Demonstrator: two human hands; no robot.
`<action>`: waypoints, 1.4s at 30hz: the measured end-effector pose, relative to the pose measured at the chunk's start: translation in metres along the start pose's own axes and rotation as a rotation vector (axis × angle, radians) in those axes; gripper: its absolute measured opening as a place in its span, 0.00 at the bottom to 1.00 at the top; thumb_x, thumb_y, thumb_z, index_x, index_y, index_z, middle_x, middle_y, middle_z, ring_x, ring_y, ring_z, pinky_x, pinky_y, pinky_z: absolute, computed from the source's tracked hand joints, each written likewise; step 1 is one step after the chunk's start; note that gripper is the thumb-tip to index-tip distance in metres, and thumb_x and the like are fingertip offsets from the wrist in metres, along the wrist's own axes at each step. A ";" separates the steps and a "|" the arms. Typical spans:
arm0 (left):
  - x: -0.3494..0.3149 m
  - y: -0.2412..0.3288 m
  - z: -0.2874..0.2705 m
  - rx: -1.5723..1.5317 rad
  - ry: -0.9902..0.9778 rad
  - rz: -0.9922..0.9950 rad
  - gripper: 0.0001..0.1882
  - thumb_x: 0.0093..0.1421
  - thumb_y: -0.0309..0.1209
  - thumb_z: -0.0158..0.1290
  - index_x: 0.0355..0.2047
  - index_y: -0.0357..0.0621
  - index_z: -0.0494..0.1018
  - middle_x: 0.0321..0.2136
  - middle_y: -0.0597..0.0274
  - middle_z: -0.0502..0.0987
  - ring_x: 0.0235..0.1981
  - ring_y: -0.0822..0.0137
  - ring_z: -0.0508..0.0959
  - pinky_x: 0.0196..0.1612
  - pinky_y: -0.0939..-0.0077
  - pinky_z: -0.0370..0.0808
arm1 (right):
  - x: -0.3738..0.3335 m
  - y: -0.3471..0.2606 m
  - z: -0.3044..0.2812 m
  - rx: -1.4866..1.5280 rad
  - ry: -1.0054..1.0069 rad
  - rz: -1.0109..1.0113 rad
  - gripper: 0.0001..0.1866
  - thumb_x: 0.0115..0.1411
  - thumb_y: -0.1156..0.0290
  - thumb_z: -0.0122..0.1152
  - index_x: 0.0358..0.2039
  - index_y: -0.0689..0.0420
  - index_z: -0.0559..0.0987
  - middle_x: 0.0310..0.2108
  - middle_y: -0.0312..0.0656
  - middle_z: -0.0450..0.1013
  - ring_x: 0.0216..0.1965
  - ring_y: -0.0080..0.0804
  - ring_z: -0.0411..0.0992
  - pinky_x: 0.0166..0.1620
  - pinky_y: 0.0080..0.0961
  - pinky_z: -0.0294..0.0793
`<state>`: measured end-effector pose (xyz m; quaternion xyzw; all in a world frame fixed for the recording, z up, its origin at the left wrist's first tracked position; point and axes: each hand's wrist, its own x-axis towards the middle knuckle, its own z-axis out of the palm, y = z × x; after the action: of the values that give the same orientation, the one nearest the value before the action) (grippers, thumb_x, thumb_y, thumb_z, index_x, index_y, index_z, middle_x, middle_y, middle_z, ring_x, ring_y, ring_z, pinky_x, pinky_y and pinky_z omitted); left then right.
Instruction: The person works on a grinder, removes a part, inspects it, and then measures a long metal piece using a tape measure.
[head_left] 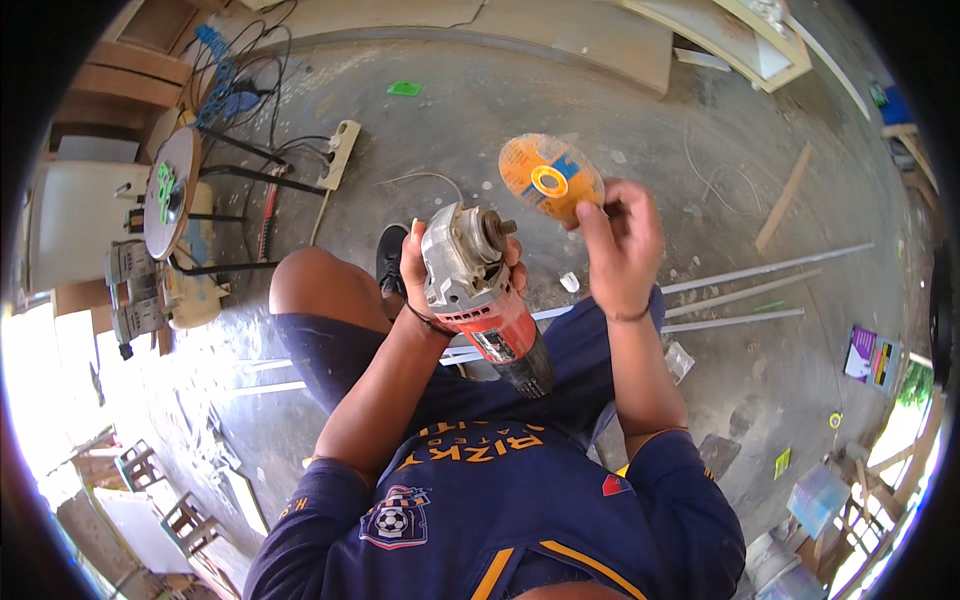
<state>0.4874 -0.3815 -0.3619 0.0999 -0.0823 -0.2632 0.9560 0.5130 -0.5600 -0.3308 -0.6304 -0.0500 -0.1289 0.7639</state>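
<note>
My left hand (412, 268) is wrapped round the head of an angle grinder (488, 318), which has a grey metal gear housing and a red and black body. Its bare spindle points up and away, with no disc on it. The tail of the grinder slants down toward my lap. To the right, my right hand (625, 240) pinches the lower edge of an orange cutting disc (540, 172) between thumb and fingers. The disc has a blue patch and a ringed centre hole. It is held apart from the grinder, beyond and to the right of the spindle.
Long metal strips (760, 268) lie on the concrete floor to the right, near a wooden slat (785, 197). At left are a round-topped stool (172, 195), a power strip (341, 155) with cables and an air compressor (195, 270). A purple-and-grey box (870, 358) lies far right.
</note>
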 end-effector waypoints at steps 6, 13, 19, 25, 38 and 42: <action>-0.007 -0.043 -0.025 -0.187 -0.112 -0.080 0.41 0.52 0.67 0.34 0.49 0.43 0.66 0.38 0.48 0.71 0.36 0.49 0.73 0.41 0.58 0.67 | -0.046 -0.025 -0.008 -0.395 -0.074 -0.454 0.10 0.47 0.83 0.56 0.30 0.60 0.67 0.33 0.49 0.73 0.29 0.39 0.71 0.33 0.26 0.71; -0.014 -0.055 -0.044 -0.603 0.003 0.017 0.38 0.53 0.63 0.39 0.51 0.44 0.65 0.47 0.48 0.70 0.47 0.48 0.71 0.51 0.51 0.67 | -0.073 -0.016 0.002 -0.631 -0.267 -0.607 0.13 0.39 0.83 0.58 0.27 0.57 0.68 0.40 0.47 0.73 0.31 0.40 0.70 0.33 0.28 0.70; -0.026 -0.056 -0.058 -0.568 0.047 -0.046 0.41 0.47 0.63 0.47 0.51 0.43 0.65 0.46 0.46 0.70 0.45 0.47 0.71 0.48 0.50 0.70 | -0.079 -0.020 0.010 -0.656 -0.379 -0.557 0.13 0.37 0.79 0.62 0.25 0.55 0.71 0.47 0.49 0.69 0.34 0.40 0.68 0.36 0.29 0.69; -0.029 -0.061 -0.065 -0.497 0.029 -0.049 0.42 0.46 0.67 0.45 0.48 0.43 0.67 0.43 0.46 0.71 0.37 0.44 0.74 0.38 0.50 0.75 | -0.077 -0.023 0.015 -0.632 -0.480 -0.514 0.11 0.40 0.77 0.62 0.27 0.54 0.73 0.49 0.51 0.66 0.37 0.42 0.68 0.40 0.34 0.68; -0.029 -0.060 -0.074 -0.298 0.018 -0.155 0.34 0.51 0.59 0.46 0.46 0.41 0.67 0.38 0.48 0.71 0.31 0.50 0.74 0.33 0.58 0.74 | -0.068 -0.021 0.017 -0.607 -0.507 -0.379 0.17 0.42 0.72 0.62 0.37 0.54 0.75 0.47 0.43 0.68 0.46 0.43 0.66 0.45 0.37 0.65; -0.028 -0.062 -0.076 -0.256 -0.005 -0.154 0.32 0.52 0.55 0.47 0.46 0.41 0.66 0.36 0.49 0.71 0.29 0.52 0.74 0.32 0.61 0.73 | -0.065 -0.022 0.018 -0.616 -0.483 -0.349 0.27 0.42 0.70 0.64 0.47 0.56 0.71 0.45 0.41 0.70 0.45 0.40 0.66 0.46 0.35 0.64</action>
<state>0.4493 -0.4075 -0.4532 -0.0175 -0.0427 -0.3446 0.9376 0.4466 -0.5381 -0.3215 -0.8234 -0.2925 -0.1135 0.4729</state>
